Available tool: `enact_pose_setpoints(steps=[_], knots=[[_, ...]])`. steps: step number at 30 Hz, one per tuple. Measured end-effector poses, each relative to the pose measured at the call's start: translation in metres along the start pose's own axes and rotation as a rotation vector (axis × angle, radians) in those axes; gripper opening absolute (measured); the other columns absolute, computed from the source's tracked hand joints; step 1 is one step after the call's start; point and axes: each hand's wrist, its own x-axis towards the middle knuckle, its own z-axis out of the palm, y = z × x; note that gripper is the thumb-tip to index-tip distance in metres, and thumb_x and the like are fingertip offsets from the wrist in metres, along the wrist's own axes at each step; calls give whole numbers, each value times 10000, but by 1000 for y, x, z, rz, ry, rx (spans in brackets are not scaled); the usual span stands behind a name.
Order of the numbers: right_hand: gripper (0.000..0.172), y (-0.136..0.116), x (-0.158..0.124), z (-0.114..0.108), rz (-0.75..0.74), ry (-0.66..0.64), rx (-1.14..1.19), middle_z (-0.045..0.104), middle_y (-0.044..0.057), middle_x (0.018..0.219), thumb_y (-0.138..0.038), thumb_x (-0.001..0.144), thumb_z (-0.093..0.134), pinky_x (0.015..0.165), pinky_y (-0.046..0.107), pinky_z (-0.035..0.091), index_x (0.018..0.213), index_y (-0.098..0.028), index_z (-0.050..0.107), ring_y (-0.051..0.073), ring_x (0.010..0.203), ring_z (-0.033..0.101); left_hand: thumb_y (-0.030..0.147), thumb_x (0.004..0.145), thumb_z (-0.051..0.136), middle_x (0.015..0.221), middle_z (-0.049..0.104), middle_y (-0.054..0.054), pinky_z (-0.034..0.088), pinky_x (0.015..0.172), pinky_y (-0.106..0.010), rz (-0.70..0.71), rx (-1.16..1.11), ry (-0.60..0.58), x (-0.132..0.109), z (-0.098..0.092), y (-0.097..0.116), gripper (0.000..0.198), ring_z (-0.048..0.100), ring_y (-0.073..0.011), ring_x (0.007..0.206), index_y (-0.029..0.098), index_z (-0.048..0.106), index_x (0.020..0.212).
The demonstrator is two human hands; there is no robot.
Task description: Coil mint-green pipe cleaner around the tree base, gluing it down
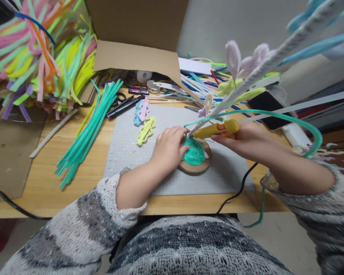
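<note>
My right hand (240,139) grips a yellow hot glue gun (215,130), with a long translucent glue stick (298,104) running out of its back. The gun's nozzle points at the foot of a white wrapped stem (246,82), which leans up to the right and carries pale flowers. Around that foot lies a coiled green pipe cleaner (194,152) on a round wood slice (189,168). With bent fingers my left hand (169,147) holds the pipe cleaner at the coil's left edge. Its loose length arcs over my right wrist. The nozzle's tip is partly hidden.
A grey cutting mat (126,168) lies under the work. Left of it are a bundle of green pipe cleaners (88,133), black markers (126,107) and small zigzag pieces (145,130). Behind stand a cardboard box (137,55) and a phone (268,109). A black cord (243,183) crosses the table's front edge.
</note>
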Motion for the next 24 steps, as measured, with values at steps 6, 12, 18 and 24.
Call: enact_pose_setpoints(steps=[6,12,18,24], knots=[[372,-1,-3,0,64,-55,-43,745,26,843,-529,817,569,723,360,520,975,-227,720,237,799,669,190,833,633,1223,618,-50,397,970,-403,0,3,4,0,0,-1,336,518,-248,1143,230,547,1156],[349,-11,-5,-5,106,-39,-166,705,7,692,-525,810,561,587,314,449,871,-223,726,202,656,633,203,832,641,1222,618,-50,400,962,-407,-4,11,1,2,0,-1,339,516,-254,1142,225,547,1157],[325,-1,-5,-3,78,-18,-135,714,0,741,-524,813,565,617,325,465,915,-261,727,210,688,643,193,832,637,1219,616,-53,399,965,-406,-9,11,-3,2,0,0,339,514,-251,1148,236,545,1156],[361,3,-6,-4,103,-5,-162,739,22,844,-536,812,565,679,343,489,973,-257,728,232,777,664,193,831,637,1218,617,-51,399,964,-406,-9,6,-4,1,-1,0,337,515,-253,1147,238,547,1153]])
